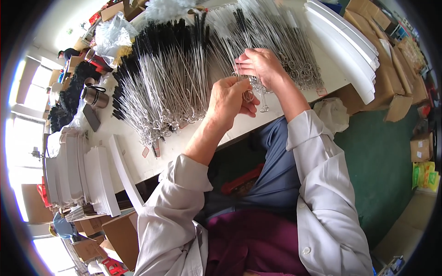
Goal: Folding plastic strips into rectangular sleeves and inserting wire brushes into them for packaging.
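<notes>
Both my hands meet over the table's near edge, among thin wire-handled brushes with looped ends. My left hand is closed, its thumb and fingers at the looped ends of a few wire brushes. Just beyond it to the right, my right hand curls round the wire handles of several brushes, whose loops hang below the palm. How many each hand holds is hidden. A wide pile of black-bristled brushes lies left of my hands, loops toward me. White-bristled brushes lie behind and right.
The white table holds stacked white card strips at right and more strips at left. A steel flask stands at far left near clear plastic bags. Cardboard boxes stand at right; a plastic bag hangs by the edge.
</notes>
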A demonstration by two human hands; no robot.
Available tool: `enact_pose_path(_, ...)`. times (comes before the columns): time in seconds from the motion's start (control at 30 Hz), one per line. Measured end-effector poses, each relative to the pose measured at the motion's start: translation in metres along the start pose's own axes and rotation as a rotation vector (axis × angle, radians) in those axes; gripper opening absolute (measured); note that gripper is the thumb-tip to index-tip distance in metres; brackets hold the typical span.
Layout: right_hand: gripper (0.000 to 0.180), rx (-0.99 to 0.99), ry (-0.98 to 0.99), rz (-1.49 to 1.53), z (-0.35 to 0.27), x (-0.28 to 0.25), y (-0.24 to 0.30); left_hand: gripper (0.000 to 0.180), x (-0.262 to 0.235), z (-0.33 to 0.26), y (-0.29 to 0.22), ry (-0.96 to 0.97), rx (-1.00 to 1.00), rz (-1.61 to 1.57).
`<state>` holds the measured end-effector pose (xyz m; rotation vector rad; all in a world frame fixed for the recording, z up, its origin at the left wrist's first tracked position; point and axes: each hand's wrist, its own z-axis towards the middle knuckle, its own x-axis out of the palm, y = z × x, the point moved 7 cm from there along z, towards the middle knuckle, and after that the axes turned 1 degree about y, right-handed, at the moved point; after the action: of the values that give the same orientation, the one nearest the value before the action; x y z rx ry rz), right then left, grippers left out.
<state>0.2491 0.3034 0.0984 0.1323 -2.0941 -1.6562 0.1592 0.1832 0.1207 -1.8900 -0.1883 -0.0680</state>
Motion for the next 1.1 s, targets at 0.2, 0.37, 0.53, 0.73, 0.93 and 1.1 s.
enact_pose_path(0.2,0.034,0.012,-0.012,0.055,0.008,-0.01,-0.007,0.027,-0.023,-0.047,0.009,0.057,-0.044,0.052)
enact_pose_path(0.37,0.034,-0.008,-0.043,0.055,0.009,-0.006,-0.007,0.027,-0.048,-0.116,0.015,0.094,-0.173,0.161)
enact_pose_path(0.53,0.034,-0.055,-0.054,0.03,0.004,-0.008,-0.006,0.024,-0.072,-0.156,0.029,0.099,-0.14,0.073)
enact_pose_path(0.73,0.037,-0.363,0.05,-0.043,-0.072,0.008,0.03,0.021,-0.085,-0.169,0.039,0.112,-0.011,-0.013)
enact_pose_path(0.93,0.031,-0.74,0.066,-0.704,-0.175,0.053,0.086,0.022,-0.087,-0.169,0.05,0.188,-0.073,0.186)
enact_pose_path(1.1,0.009,-0.982,0.381,-1.185,-0.204,0.111,0.053,0.02,-0.083,-0.171,0.057,0.33,-0.145,0.364)
